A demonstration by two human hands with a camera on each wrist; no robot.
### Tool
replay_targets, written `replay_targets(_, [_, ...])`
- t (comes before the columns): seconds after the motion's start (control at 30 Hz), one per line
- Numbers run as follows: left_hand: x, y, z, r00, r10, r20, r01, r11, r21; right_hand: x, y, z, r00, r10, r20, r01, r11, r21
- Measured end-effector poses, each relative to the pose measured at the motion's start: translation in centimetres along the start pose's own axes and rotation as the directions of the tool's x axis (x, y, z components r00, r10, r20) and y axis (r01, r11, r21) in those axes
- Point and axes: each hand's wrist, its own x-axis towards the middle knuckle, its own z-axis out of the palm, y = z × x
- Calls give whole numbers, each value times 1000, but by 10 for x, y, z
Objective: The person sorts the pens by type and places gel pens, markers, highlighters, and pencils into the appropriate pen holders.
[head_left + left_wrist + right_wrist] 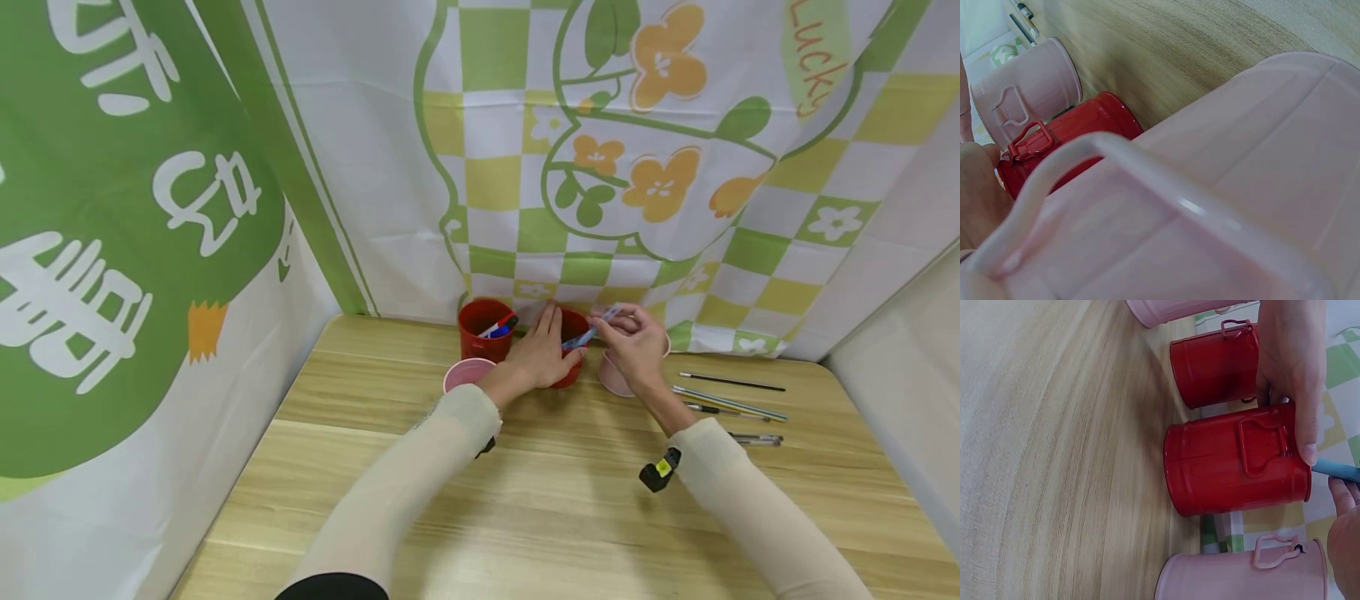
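My left hand [536, 354] grips the rim of a red bucket [1229, 469], thumb on the near side and fingers over its left side. Between the fingertips of my right hand [633, 337] is a slim light-blue pen [1335, 469]. It slants over the mouth of that bucket, its lower end at the rim by my left thumb; how far it reaches inside is hidden. Left of my left hand stands another red bucket [472, 343], holding a red marker [504, 322] and a blue marker [498, 332]. Beneath my right hand is a pink bucket [615, 379], partly covered.
A second pink bucket [1260, 144] stands in front of the left red one, near my left wrist. To the right lie a thin black stick [731, 382], several slim pencils or brushes [738, 404] and pens [757, 439]. A printed cloth [495, 183] hangs behind the table [525, 517].
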Motion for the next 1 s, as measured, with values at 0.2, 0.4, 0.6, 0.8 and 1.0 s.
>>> replay_targets(0.2, [1, -1, 1, 1000, 0, 5, 0, 1000, -16, -2, 0, 2, 1000, -4, 21, 4, 1000, -9])
replay_targets(0.4, [0, -1, 0, 1000, 13, 7, -13, 1000, -16, -1, 2, 1, 998, -13, 61, 16, 998, -54])
replay_targets(0.6, [1, 0, 0, 1000, 16, 14, -16, 1000, -16, 0, -1, -6, 996, 0, 84, 9, 995, -104])
replay_targets(0.8, [2, -1, 1, 1000, 11, 18, -11, 1000, -14, 2, -7, -16, 990, -26, 135, 45, 990, -136])
replay_targets(1.0, [2, 0, -1, 1000, 9, 19, -9, 1000, -25, 2, -14, -26, 982, -50, 183, 82, 981, -173])
